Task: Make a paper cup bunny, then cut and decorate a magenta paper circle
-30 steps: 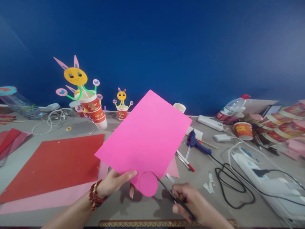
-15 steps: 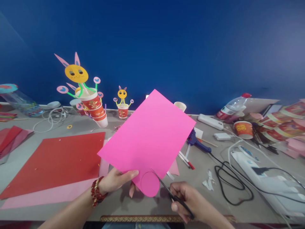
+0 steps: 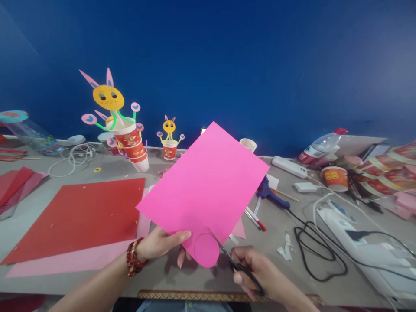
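My left hand (image 3: 165,247) pinches the lower left edge of a bright pink paper sheet (image 3: 208,182), thumb on top and fingers beneath. A circle (image 3: 206,250) is drawn at the sheet's bottom corner, and the paper around its lower right side is cut away to a curve. My right hand (image 3: 251,271) grips black-handled scissors (image 3: 224,248), fingers wrapped in the handles. Their blades meet the paper along the circle's upper right side, with one blade's tip lying over the sheet. The sheet is held tilted above the table.
Red paper (image 3: 81,216) lies left over pale pink paper (image 3: 74,260). Paper-cup figures (image 3: 131,138) stand at the back left. To the right are a blue glue gun (image 3: 271,195), a black cable (image 3: 305,255), a power strip (image 3: 351,242), a red-patterned cup (image 3: 335,178) and a plastic bottle (image 3: 320,147).
The whole view has shifted slightly. My hands, the pink sheet and the scissors keep nearly the same positions, with the blades still at the circle's edge.
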### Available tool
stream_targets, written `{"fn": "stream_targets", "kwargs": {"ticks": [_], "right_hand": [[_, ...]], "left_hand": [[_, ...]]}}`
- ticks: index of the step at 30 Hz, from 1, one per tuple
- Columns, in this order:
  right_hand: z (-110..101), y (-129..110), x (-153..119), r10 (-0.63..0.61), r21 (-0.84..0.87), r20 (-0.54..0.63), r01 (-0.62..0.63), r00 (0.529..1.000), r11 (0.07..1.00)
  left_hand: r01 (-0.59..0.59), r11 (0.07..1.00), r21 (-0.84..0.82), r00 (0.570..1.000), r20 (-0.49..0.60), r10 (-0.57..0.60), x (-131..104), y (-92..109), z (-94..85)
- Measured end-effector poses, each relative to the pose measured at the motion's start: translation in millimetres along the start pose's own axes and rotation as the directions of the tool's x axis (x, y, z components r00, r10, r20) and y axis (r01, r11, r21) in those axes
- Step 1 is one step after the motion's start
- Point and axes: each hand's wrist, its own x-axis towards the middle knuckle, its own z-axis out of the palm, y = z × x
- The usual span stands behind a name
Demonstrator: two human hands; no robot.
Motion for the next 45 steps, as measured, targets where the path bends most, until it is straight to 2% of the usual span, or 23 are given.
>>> {"fn": "stream_targets", "kwargs": {"ticks": [30, 45], "right_hand": [[-3.4, -0.8, -0.3, 0.015, -0.065, 0.021, -0.014, 1.0, 0.998], [-4.4, -6.1, -1.8, 0.074, -0.093, 0.02, -0.071, 0.997, 0.993]], "left_hand": [[-0.014, 0.999, 0.039, 1.0, 0.016, 0.013, 1.5, 6.9, -0.7], [-0.035, 0.997, -0.073, 0.999, 0.039, 0.038, 2.3, 7.1, -0.7]]}}
